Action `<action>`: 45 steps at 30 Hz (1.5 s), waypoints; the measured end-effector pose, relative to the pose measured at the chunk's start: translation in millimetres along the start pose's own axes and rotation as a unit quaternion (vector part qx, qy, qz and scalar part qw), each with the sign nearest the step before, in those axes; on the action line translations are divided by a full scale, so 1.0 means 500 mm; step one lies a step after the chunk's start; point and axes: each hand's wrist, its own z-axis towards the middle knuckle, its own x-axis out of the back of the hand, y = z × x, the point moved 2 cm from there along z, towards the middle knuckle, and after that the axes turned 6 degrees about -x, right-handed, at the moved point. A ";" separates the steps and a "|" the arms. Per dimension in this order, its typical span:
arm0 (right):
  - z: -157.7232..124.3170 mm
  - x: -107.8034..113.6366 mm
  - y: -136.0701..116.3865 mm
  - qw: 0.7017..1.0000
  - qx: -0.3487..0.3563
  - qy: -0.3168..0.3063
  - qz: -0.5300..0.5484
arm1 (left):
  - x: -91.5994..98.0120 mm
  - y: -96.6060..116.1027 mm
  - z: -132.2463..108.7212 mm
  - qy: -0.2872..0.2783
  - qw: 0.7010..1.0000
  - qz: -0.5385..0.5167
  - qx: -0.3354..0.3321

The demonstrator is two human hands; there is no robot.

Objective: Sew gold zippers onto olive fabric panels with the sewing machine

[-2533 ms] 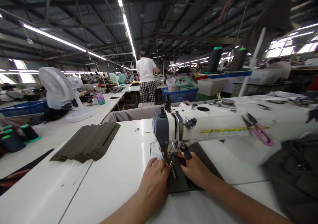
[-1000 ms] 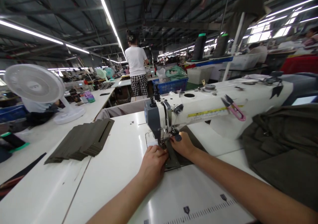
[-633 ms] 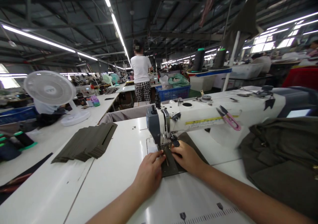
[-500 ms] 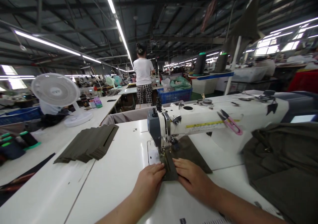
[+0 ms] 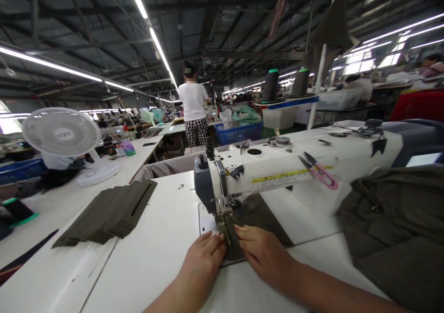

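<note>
Dark olive fabric (image 5: 265,218) lies under the needle area of a white sewing machine (image 5: 284,165). A narrow strip with a metallic-looking line runs toward me between my hands. My left hand (image 5: 204,262) presses the strip's left edge, its fingers together and pointing at the presser foot. From the right, my right hand (image 5: 262,250) rests on the fabric with fingers stretched forward and close together. Both hands lie just in front of the needle area. Pink-handled snips (image 5: 321,172) rest on the machine arm. A fanned stack of olive pieces (image 5: 107,211) is on the left.
Behind the left side stands a white fan (image 5: 99,172). A bunched olive garment (image 5: 395,239) covers the right side of the table. Thread cones (image 5: 270,86) and a blue crate (image 5: 239,134) are farther back, near a standing person (image 5: 193,102).
The view has turned slightly right, so most things appear farther left. Both hands stay on the fabric, which seems to have shifted little relative to the machine.
</note>
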 end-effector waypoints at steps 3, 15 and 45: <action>0.011 -0.002 0.009 1.000 -0.001 0.009 0.011 | -0.003 -0.012 0.007 0.007 1.000 -0.001 -0.008; 0.050 -0.012 0.049 0.998 -0.047 -0.018 -0.031 | -0.034 -0.055 0.013 0.022 0.999 -0.036 0.029; 0.065 -0.032 0.085 0.994 -0.071 -0.022 -0.075 | -0.053 -0.069 0.010 0.039 0.987 -0.110 0.114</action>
